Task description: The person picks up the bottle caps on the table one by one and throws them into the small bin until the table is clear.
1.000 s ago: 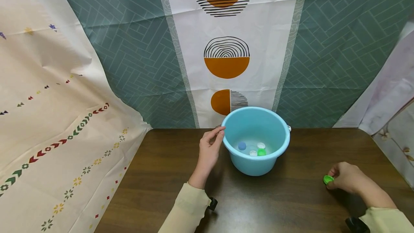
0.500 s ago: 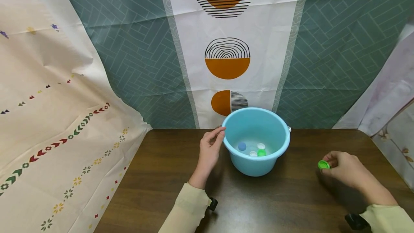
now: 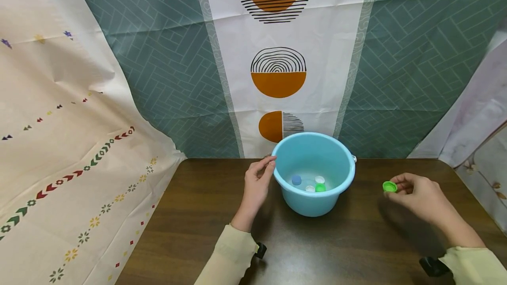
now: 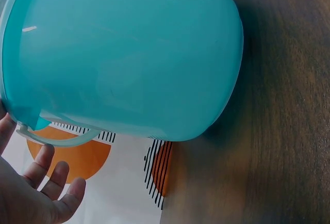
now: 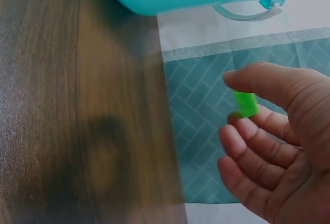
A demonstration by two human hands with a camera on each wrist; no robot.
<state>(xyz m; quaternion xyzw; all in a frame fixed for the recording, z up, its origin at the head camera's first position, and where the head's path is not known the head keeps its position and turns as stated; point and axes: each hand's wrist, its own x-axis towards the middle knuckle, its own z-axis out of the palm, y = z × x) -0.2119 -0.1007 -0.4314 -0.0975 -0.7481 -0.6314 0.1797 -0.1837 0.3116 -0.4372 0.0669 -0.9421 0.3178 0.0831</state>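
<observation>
A light blue bucket (image 3: pixel 313 206) stands upright on the table, with several bottle caps on its floor: a blue cap (image 3: pixel 296 180), white caps and a green cap (image 3: pixel 320 187). At the bucket's left rim, my left hand (image 3: pixel 256 184) pinches the edge between thumb and index finger. The other fingers spread loosely beside the bucket's handle (image 4: pixel 62 140) in the left wrist view. To the right of the bucket, my right hand (image 3: pixel 421 197) holds another green bottle cap (image 3: pixel 390 187) above the table, hollow side showing. In the right wrist view this cap (image 5: pixel 246 104) sits between thumb and fingers.
The dark wooden table (image 3: pixel 190 214) reaches back to a green and white patterned cloth (image 3: pixel 174 78). A cream cloth (image 3: pixel 79 179) hangs along the left side, and a pale cloth (image 3: pixel 475 100) borders the right.
My right hand has lifted the green bottle cap and carried it away from me and a little left, toward the bucket. My left hand stays at the rim.
</observation>
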